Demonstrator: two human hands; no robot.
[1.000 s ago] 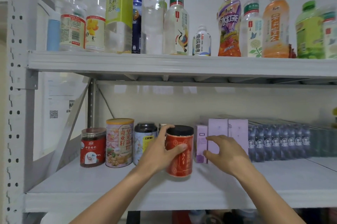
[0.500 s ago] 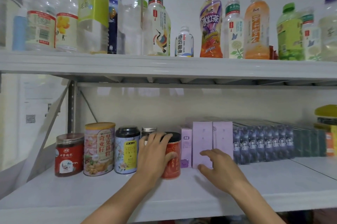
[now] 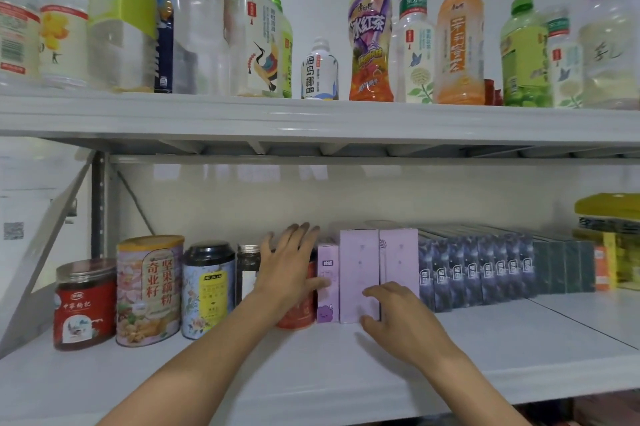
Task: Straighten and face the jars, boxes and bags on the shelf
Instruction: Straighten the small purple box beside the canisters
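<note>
Left fingers: your left hand (image 3: 289, 273) lies spread over the front of the red can (image 3: 300, 309); fingers (image 3: 304, 235) straight and fanned upward past its top, thumb reaching right toward the small purple box (image 3: 327, 283). Flat contact, not a curled grasp.
Right fingers: your right hand (image 3: 398, 316) sits low on the lower shelf (image 3: 311, 366), fingers bent loosely, tips at the front face of the tall lilac box (image 3: 359, 273); thumb near the box's bottom edge. They close on nothing.
Red can: mostly hidden behind your left palm; only its lower right part shows, standing upright on the shelf, just left of the small purple box.
Lilac boxes: tall lilac box upright, second lilac box (image 3: 399, 259) tight against its right side.
Left of your hands: dark glass jar (image 3: 248, 269), floral tin (image 3: 209, 290), tall nut-powder canister (image 3: 149, 290), red-labelled jar (image 3: 85, 304), all upright, labels forward.
Right of your hands: row of dark blue boxes (image 3: 474, 273), then yellow packs (image 3: 609, 238) at the far edge.
Above: upper shelf (image 3: 311, 117) lined with drink bottles (image 3: 370, 34).
</note>
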